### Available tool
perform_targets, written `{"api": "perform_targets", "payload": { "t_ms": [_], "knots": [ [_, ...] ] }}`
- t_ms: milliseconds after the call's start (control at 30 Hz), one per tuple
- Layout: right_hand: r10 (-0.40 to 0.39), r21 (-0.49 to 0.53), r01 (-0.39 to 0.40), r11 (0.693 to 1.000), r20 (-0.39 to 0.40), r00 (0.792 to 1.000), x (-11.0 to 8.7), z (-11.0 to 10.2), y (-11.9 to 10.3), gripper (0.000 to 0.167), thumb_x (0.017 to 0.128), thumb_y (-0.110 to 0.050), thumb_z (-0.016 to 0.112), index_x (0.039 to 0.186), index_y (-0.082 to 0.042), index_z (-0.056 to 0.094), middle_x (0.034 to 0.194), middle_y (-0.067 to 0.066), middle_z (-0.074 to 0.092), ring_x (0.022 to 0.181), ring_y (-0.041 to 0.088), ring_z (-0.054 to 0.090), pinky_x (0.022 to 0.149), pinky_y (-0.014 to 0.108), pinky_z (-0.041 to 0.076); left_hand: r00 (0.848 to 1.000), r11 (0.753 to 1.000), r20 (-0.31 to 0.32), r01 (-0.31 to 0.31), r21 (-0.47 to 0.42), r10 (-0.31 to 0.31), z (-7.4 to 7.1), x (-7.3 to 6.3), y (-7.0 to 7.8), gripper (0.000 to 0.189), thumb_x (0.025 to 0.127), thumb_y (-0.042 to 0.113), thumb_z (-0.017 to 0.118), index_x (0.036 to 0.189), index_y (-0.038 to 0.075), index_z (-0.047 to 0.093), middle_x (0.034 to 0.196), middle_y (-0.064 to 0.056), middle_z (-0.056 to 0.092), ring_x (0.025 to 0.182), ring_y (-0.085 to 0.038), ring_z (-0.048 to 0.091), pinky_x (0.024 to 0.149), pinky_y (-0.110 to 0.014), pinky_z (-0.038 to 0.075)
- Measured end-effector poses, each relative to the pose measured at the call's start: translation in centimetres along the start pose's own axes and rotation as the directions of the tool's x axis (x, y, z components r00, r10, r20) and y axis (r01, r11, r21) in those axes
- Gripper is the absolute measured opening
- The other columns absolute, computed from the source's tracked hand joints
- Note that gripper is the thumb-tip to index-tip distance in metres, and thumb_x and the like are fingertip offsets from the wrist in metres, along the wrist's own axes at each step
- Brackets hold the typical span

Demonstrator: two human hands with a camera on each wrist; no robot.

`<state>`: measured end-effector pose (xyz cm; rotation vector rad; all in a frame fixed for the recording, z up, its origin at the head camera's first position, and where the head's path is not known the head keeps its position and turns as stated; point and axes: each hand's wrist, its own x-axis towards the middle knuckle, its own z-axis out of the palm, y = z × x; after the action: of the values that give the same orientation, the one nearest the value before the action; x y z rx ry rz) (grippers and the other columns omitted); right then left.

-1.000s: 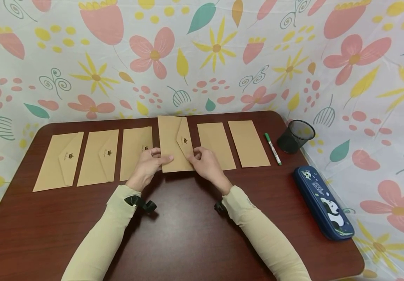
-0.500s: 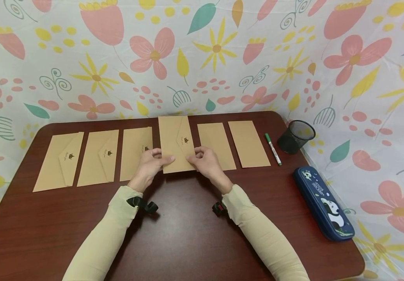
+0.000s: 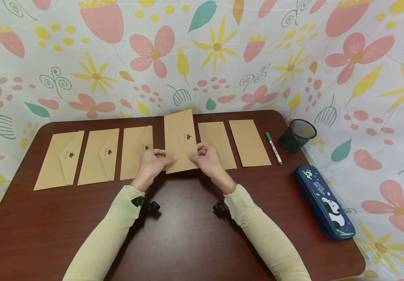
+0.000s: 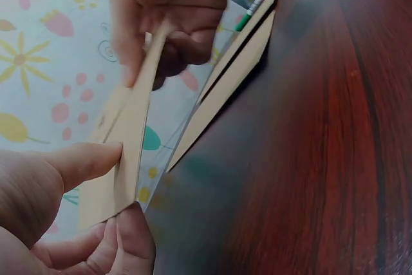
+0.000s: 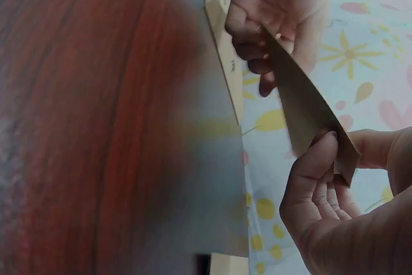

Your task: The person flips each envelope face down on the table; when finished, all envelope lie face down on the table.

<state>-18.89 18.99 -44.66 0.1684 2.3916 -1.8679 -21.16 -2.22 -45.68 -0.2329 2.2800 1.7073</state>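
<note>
A brown kraft envelope (image 3: 179,138) with a small black crown print is held raised over the back middle of the table. My left hand (image 3: 151,166) pinches its lower left edge, thumb across the front face. At the lower right edge, my right hand (image 3: 209,160) pinches it between thumb and fingers. The left wrist view shows the envelope (image 4: 132,140) almost edge-on, thumb on one face and fingers behind. In the right wrist view, the envelope's plain side (image 5: 302,104) bows slightly between both hands. Its flap lies against the body.
Three crown-printed envelopes (image 3: 59,160) lie in a row on the left. Two plain-side-up envelopes (image 3: 249,143) lie on the right. Beyond them are a green-capped marker (image 3: 273,148), a black mesh pen cup (image 3: 295,136) and a blue panda pencil case (image 3: 325,203). A floral cloth (image 3: 202,58) hangs behind.
The envelope's flap, lifted a little before, now lies flat. Both hands have shifted slightly right with the envelope, which has turned and risen at its top right corner.
</note>
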Motion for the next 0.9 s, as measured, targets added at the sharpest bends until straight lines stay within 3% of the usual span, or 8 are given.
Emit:
{"api": "perform_targets", "payload": {
  "t_ms": [133, 233, 400, 467, 533, 633, 767, 900],
  "knots": [
    [-0.021, 0.014, 0.021, 1.0, -0.015, 1.0, -0.2, 0.0, -0.5, 0.02, 0.095, -0.004, 0.074, 0.11, -0.007, 0.061, 0.079, -0.005, 0.062, 0.073, 0.01, 0.053, 0.068, 0.023, 0.045, 0.996, 0.995, -0.063, -0.052, 0.087, 0.058, 0.5, -0.3, 0.1, 0.052, 0.087, 0.031, 0.092, 0.125, 0.0, 0.073, 0.105, -0.009, 0.074, 0.082, -0.017, 0.072, 0.07, -0.023, 0.053],
    [-0.04, 0.009, 0.04, 0.999, -0.032, 0.999, -0.3, 0.2, -0.8, 0.019, 0.093, -0.001, 0.072, 0.108, -0.007, 0.061, 0.078, -0.005, 0.06, 0.07, 0.008, 0.052, 0.065, 0.022, 0.044, 0.975, 0.969, -0.117, -0.167, 0.182, 0.19, 1.2, -0.7, 0.4, 0.04, 0.089, 0.027, 0.091, 0.115, 0.001, 0.077, 0.103, -0.015, 0.079, 0.087, -0.025, 0.076, 0.071, -0.025, 0.054],
    [-0.094, 0.007, 0.094, 0.996, -0.049, 0.994, -0.4, 0.6, -1.1, 0.018, 0.092, 0.001, 0.071, 0.108, -0.003, 0.063, 0.079, -0.003, 0.063, 0.066, 0.006, 0.056, 0.062, 0.02, 0.046, 0.875, 0.852, -0.069, -0.444, 0.279, 0.479, 2.6, -1.7, 1.3, 0.021, 0.096, 0.017, 0.083, 0.11, 0.002, 0.082, 0.106, -0.017, 0.082, 0.098, -0.032, 0.079, 0.087, -0.04, 0.062],
    [-0.112, -0.002, 0.112, 0.994, -0.048, 0.993, -0.5, 0.7, -1.2, 0.017, 0.093, 0.001, 0.071, 0.108, -0.002, 0.065, 0.08, -0.002, 0.066, 0.066, 0.006, 0.058, 0.062, 0.02, 0.046, 0.836, 0.805, -0.039, -0.513, 0.298, 0.547, 3.0, -2.1, 1.6, 0.021, 0.098, 0.017, 0.08, 0.114, 0.003, 0.083, 0.108, -0.016, 0.082, 0.1, -0.032, 0.079, 0.09, -0.046, 0.064],
    [-0.129, -0.018, 0.128, 0.992, -0.046, 0.991, -0.6, 0.9, -1.3, 0.015, 0.095, -0.001, 0.071, 0.109, -0.002, 0.066, 0.082, 0.002, 0.07, 0.067, 0.006, 0.06, 0.063, 0.02, 0.047, 0.817, 0.779, -0.032, -0.536, 0.324, 0.576, 3.4, -2.4, 1.8, 0.023, 0.1, 0.019, 0.078, 0.119, 0.005, 0.083, 0.109, -0.016, 0.082, 0.1, -0.031, 0.08, 0.09, -0.048, 0.063],
    [-0.157, -0.06, 0.154, 0.986, -0.042, 0.987, -0.7, 1.0, -1.4, 0.016, 0.096, -0.002, 0.07, 0.113, -0.001, 0.069, 0.09, 0.01, 0.076, 0.073, 0.009, 0.065, 0.065, 0.02, 0.05, 0.828, 0.79, -0.051, -0.513, 0.337, 0.559, 3.6, -2.8, 2.0, 0.028, 0.103, 0.022, 0.075, 0.124, 0.006, 0.083, 0.109, -0.017, 0.082, 0.099, -0.031, 0.08, 0.089, -0.047, 0.063],
    [-0.198, -0.105, 0.196, 0.975, -0.004, 0.98, -1.0, 1.1, -1.6, 0.022, 0.1, -0.004, 0.069, 0.121, 0.0, 0.073, 0.106, 0.018, 0.078, 0.091, 0.021, 0.073, 0.076, 0.021, 0.054, 0.864, 0.844, -0.094, -0.451, 0.288, 0.494, 3.6, -3.1, 2.4, 0.032, 0.104, 0.032, 0.074, 0.124, 0.009, 0.083, 0.112, -0.015, 0.084, 0.097, -0.029, 0.079, 0.081, -0.037, 0.06],
    [-0.205, -0.11, 0.215, 0.97, 0.09, 0.975, -1.2, 1.1, -1.8, 0.03, 0.1, -0.007, 0.069, 0.129, -0.003, 0.074, 0.117, 0.018, 0.078, 0.104, 0.031, 0.074, 0.084, 0.024, 0.055, 0.87, 0.875, -0.157, -0.429, 0.222, 0.467, 3.4, -3.3, 2.6, 0.034, 0.098, 0.038, 0.08, 0.116, 0.01, 0.086, 0.107, -0.013, 0.085, 0.089, -0.028, 0.08, 0.071, -0.027, 0.054]
  ]
}}
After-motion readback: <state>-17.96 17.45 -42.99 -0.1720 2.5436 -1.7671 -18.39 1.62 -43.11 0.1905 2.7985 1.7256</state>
